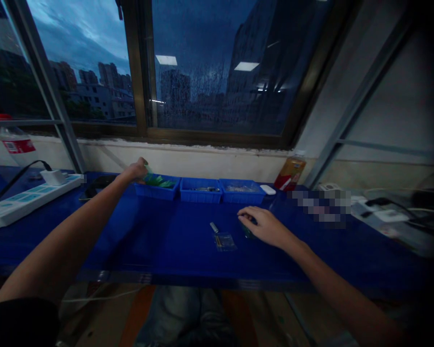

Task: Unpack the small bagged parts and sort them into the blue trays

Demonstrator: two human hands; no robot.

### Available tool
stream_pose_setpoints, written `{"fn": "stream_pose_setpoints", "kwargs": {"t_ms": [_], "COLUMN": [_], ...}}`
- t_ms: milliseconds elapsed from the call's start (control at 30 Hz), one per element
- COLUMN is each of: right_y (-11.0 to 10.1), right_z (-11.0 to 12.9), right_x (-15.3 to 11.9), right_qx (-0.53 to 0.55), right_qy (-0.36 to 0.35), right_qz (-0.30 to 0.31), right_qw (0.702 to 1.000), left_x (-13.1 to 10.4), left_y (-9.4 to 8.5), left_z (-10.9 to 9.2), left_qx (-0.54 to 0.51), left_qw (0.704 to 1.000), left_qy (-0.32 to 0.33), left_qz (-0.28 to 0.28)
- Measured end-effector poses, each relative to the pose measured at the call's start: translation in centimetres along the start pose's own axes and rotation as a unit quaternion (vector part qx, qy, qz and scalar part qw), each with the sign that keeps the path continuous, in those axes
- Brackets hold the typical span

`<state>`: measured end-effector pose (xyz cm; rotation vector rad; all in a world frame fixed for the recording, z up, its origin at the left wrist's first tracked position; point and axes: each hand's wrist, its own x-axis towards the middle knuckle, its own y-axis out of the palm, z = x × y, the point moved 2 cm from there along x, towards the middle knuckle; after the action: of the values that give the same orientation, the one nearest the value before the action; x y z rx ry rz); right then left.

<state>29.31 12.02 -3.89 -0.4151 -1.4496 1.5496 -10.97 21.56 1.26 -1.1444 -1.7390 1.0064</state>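
My left hand (pixel 139 170) reaches to the left blue bin (pixel 158 193), its fingers closed on a piece of thin green plastic, apparently a bag. More green plastic bags (pixel 161 181) lie in that bin. On the right, my right hand (pixel 262 225) rests low over the table with its fingers curled. A dark green item (pixel 247 232) shows beneath it, mostly hidden by the palm. Left of this hand lie a small clear bag (pixel 224 242) with brass-coloured pieces inside and a small metal cylinder (pixel 214 227).
Beside the left bin stand a middle blue bin (pixel 200 196) with metal parts and a right blue bin (pixel 241 196) with small pieces in clear plastic. A drink bottle (pixel 291 172), a white case (pixel 268 190) and a power strip (pixel 32 200) also occupy the blue table (pixel 159 241).
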Motion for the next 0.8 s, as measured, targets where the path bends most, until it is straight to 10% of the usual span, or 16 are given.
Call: {"fn": "stream_pose_setpoints", "kwargs": {"t_ms": [200,800], "right_y": [0.1,-0.3], "right_z": [0.1,-0.4], "right_x": [0.2,-1.2], "right_qx": [0.014,0.024], "right_qy": [0.006,0.025], "right_qz": [-0.011,-0.062], "right_qw": [1.000,0.998], "left_x": [-2.7,-1.3], "left_y": [-0.8,0.8], "left_z": [-1.8,-1.0], "left_qx": [0.213,0.261], "left_qw": [0.971,0.960], "left_qy": [0.036,0.080], "left_qz": [-0.100,0.058]}}
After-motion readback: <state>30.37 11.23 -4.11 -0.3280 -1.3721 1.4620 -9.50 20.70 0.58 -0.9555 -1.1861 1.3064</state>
